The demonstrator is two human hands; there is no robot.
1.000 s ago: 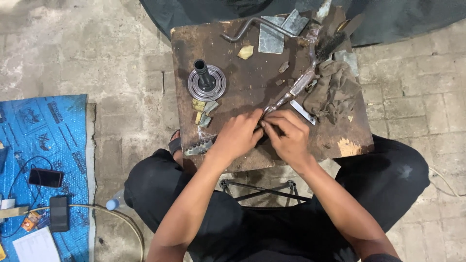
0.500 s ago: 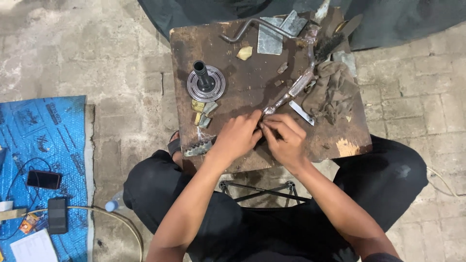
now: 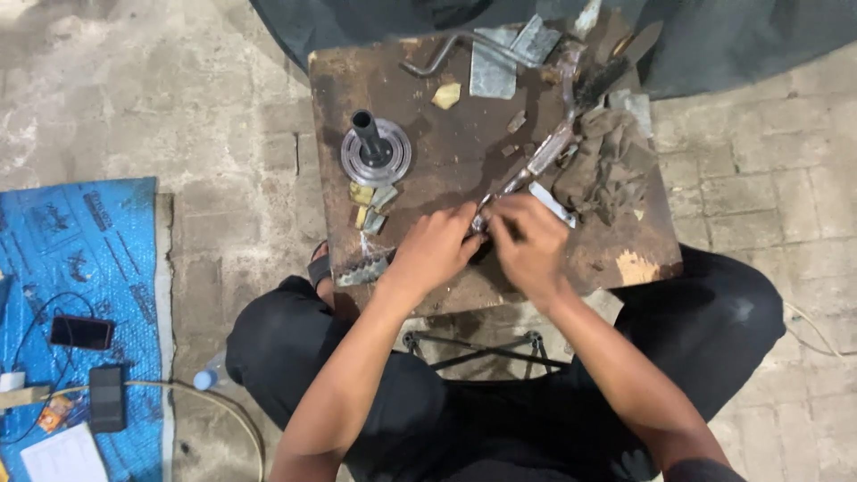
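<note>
A small dark wooden work table (image 3: 446,152) stands in front of my knees. My left hand (image 3: 435,250) and my right hand (image 3: 527,245) meet at its near edge, fingers pinched together around a small metal part (image 3: 479,220) that is mostly hidden. From that spot a long metal tool (image 3: 544,156) runs diagonally up to the right. A round metal flange with an upright dark shaft (image 3: 375,152) sits left of the hands. Below the flange lie small yellowish pieces (image 3: 368,203), and a toothed metal piece (image 3: 361,272) rests at the front left corner.
A crumpled grey rag (image 3: 603,165) lies on the right side of the table. Metal plates (image 3: 504,54) and a bent rod (image 3: 437,55) sit at the back. A blue sheet (image 3: 80,268) on the floor at left carries phones, cables and paper. Paving surrounds everything.
Both hands stayed at the table's near edge; the fingers shifted slightly around the small part, and my right hand edged toward the left hand.
</note>
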